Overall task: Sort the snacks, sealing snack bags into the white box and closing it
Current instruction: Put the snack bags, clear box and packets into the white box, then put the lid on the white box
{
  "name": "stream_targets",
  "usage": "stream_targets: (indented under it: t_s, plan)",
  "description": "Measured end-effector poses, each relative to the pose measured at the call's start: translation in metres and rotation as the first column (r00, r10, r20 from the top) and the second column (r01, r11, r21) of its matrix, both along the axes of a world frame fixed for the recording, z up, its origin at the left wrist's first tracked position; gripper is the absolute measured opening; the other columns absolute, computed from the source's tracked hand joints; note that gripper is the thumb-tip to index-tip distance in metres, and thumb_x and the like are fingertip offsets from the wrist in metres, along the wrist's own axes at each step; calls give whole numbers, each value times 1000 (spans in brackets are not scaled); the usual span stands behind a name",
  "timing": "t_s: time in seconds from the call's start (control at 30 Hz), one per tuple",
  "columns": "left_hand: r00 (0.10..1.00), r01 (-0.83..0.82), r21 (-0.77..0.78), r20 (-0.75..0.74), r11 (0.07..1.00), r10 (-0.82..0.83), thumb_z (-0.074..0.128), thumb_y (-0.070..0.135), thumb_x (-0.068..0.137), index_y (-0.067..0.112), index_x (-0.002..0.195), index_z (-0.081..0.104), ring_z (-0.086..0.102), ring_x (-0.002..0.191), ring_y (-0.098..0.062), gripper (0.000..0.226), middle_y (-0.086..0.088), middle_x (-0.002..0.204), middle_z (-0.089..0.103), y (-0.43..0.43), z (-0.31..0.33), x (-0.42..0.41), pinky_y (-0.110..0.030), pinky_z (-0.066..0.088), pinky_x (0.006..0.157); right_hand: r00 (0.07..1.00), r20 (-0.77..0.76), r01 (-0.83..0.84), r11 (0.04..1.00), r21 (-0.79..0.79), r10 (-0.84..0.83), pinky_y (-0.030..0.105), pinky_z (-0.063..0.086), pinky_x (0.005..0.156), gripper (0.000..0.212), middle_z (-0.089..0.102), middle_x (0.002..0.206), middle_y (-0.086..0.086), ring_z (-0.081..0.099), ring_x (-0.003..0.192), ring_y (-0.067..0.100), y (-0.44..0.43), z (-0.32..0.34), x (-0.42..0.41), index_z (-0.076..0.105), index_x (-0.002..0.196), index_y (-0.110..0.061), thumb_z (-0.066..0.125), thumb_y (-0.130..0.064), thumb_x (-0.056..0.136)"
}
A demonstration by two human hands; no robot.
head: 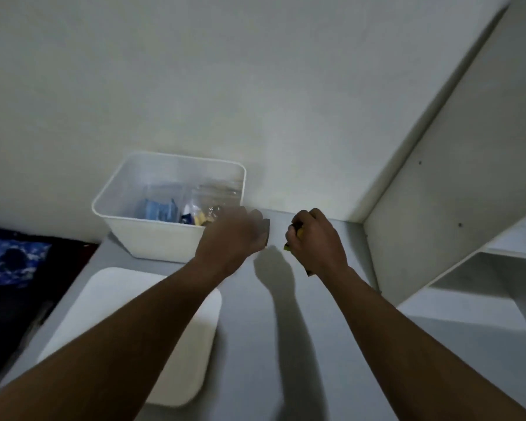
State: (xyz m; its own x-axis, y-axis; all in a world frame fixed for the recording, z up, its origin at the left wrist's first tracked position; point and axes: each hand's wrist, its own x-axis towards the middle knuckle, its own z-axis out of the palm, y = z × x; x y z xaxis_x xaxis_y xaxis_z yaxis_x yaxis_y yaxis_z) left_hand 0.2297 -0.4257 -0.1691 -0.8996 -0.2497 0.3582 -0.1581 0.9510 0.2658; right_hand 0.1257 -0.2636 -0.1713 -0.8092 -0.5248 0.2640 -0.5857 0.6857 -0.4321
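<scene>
Progress: part-filled white plastic box [152,238] just left of left hand [234,235] (blurry, grip unclear) | flat white lid [119,290] off | right hand [316,238] clutches yellow snack packet [299,233]

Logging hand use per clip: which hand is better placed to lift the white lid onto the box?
Probably left: the left hand hovers beside the white plastic box, its arm crossing the flat white lid; the right hand grips a yellow snack packet.
</scene>
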Motion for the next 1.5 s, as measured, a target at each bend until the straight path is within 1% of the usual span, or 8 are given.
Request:
stream_targets:
  t_s: [0.2, 0.67, 0.77, 0.87, 1.03, 1.2, 1.37, 1.5]
  plan:
    - [996, -61, 69, -63, 996, 66, 62, 47, 87, 31, 121, 56, 63, 83, -25, 38, 0, 100, 57, -104, 52, 3, -29, 43, 65, 996, -32, -88, 990, -109, 85, 30, 50, 78, 31, 59, 113, 3, 64, 92, 22, -88, 53, -10, 66, 119, -18, 54, -34, 95]
    - [1000, -20, 412, 21, 911, 12, 72, 38, 85, 23, 107, 66, 58, 90, -15, 28, -3, 100, 61, -211, -6, -20, -12, 36, 68, 987, 51, -143, 983, -114, 150, 27, 48, 79, 22, 56, 112, 1, 59, 92, 16, -220, 15, -9, 71, 103, -15, 54, -28, 96]
    - [997, -50, 528, 82, 848, 7, 72, 37, 86, 25, 112, 68, 59, 101, -17, 29, -3, 112, 62, -210, -4, -20, -26, 49, 87, 990, 55, -129, 989, -77, 133, 30, 50, 84, 23, 63, 112, 3, 63, 98, 20, -216, 14, -6, 75, 102, -15, 54, -18, 92]
    - [998, -54, 581, 66, 812, 19, 70, 29, 89, 25, 113, 68, 60, 109, -18, 25, 0, 119, 66, -210, 4, -15, -32, 49, 97, 994, 51, -96, 993, -64, 99, 30, 50, 87, 25, 65, 115, 5, 63, 101, 22, -210, 23, -1, 74, 105, -14, 53, -14, 90]
    - [979, -34, 401, -170, 916, 110, 59, 30, 95, 22, 104, 68, 61, 92, -14, 15, 4, 96, 68, -206, 15, 23, -34, 51, 85, 996, 66, -55, 996, -65, 59, 33, 48, 90, 32, 61, 126, 6, 59, 113, 24, -194, 33, 20, 63, 125, -13, 52, -23, 95]
    - [946, -109, 220, -277, 969, 169, 56, 33, 95, 21, 100, 62, 54, 90, -19, 15, 2, 94, 60, -193, -1, 95, -33, 46, 77, 996, 88, -1, 999, -53, 6, 39, 47, 99, 44, 53, 140, 5, 50, 128, 24, -170, 25, 57, 53, 136, -16, 54, -35, 97]
    - [953, -226, 208, -155, 952, 260, 49, 45, 90, 17, 101, 61, 56, 87, -24, 33, -2, 91, 60, -188, -43, 165, -37, 47, 78, 994, 95, 62, 997, -49, -57, 43, 44, 104, 53, 47, 146, 11, 42, 135, 29, -143, -2, 104, 45, 143, -16, 54, -39, 96]
    - [956, -292, 208, 92, 934, 278, 46, 57, 83, 14, 108, 66, 60, 94, -32, 54, -11, 103, 64, -186, -91, 212, -41, 51, 81, 970, 215, 118, 993, -9, -113, 46, 32, 117, 65, 31, 158, 15, 26, 147, 30, -124, -39, 147, 30, 153, -16, 52, -41, 98]
